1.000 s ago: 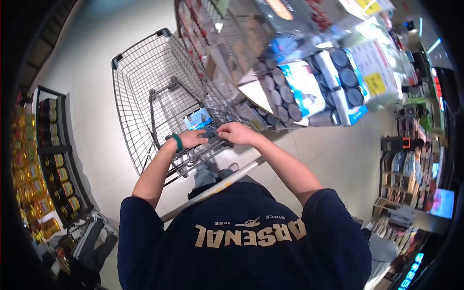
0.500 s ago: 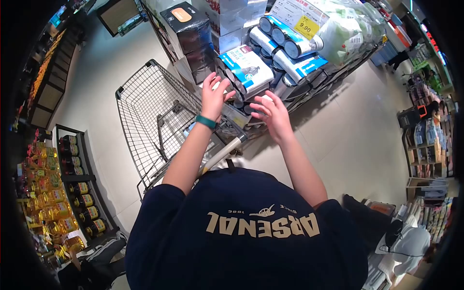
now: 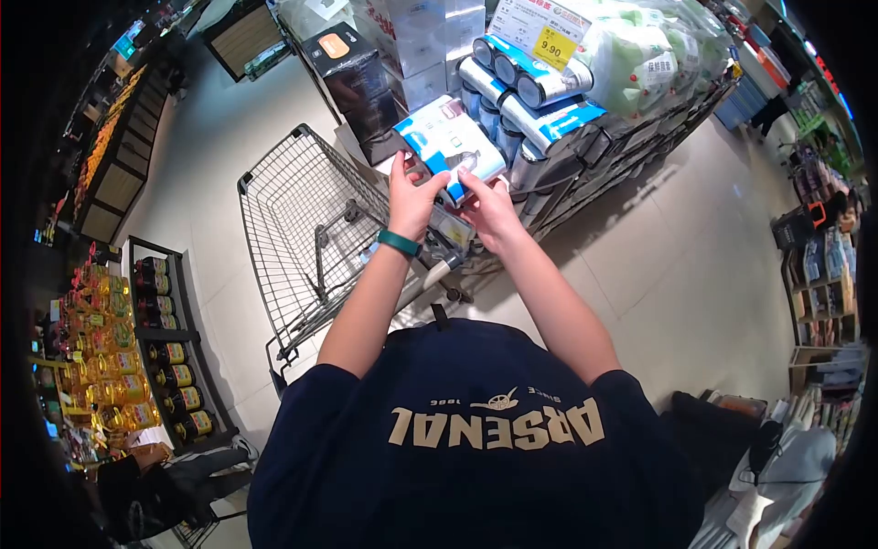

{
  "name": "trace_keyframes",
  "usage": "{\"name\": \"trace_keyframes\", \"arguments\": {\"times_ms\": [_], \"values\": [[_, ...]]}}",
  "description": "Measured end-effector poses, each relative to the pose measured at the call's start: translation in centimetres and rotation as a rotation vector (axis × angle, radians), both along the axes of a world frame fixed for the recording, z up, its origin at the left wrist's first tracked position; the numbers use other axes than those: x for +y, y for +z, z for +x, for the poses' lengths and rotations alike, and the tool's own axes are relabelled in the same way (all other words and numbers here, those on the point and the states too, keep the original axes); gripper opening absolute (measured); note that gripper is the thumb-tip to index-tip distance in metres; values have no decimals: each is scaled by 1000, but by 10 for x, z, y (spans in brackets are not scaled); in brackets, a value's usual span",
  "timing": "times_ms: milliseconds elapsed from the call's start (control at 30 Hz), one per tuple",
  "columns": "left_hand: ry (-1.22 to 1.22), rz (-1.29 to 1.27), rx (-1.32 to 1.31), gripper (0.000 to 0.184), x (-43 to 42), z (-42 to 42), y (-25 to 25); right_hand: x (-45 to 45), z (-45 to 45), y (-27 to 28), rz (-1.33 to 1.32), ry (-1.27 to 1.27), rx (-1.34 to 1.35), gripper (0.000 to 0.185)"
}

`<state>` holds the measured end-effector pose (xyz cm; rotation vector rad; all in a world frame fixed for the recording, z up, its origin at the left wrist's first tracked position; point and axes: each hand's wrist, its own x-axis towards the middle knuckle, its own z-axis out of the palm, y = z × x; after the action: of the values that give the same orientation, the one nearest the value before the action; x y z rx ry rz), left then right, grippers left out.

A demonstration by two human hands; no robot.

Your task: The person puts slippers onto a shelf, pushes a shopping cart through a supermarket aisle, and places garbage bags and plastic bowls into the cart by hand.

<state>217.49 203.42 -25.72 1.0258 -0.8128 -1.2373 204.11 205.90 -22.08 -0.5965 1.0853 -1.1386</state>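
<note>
Both hands grip a blue and white package (image 3: 453,142) at the near corner of a display. My left hand (image 3: 412,194) is on its left side, with a green band on the wrist. On the near right edge, my right hand (image 3: 489,209) has its thumb on top; its other fingers are partly hidden under the pack. Similar packs of dark-ended rolls (image 3: 540,87) are stacked just beyond. Left of the pack stands a black box (image 3: 352,87). A price sign (image 3: 540,32) reading 9.90 stands behind the rolls.
A wire shopping cart (image 3: 306,215) stands left of the display. Bagged green produce (image 3: 649,64) lies at the display's back right. Oil bottles (image 3: 114,366) and dark jars (image 3: 178,375) fill shelves at left. People are partly visible at the lower left (image 3: 197,476) and lower right (image 3: 791,467).
My hands, open above the display's edge half a second ago, have closed on the blue and white package. Earlier they were lower, over the cart. The view has shifted.
</note>
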Motion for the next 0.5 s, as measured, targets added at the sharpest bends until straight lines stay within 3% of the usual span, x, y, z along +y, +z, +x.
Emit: {"name": "trace_keyframes", "arguments": {"times_ms": [100, 200, 267, 500], "values": [[-116, -49, 150, 76, 43, 12, 10, 29, -2, 4, -74, -20, 19, 70], [-206, -22, 174, 68, 81, 29, -2, 53, -24, -11, -228, 55, 69, 63], [-211, 77, 268, 83, 106, 40, 1, 72, -38, -18, -194, 79, 47, 64], [-276, 20, 141, 73, 134, 36, -67, 121, -49, -68, -118, 78, 91, 60]]}}
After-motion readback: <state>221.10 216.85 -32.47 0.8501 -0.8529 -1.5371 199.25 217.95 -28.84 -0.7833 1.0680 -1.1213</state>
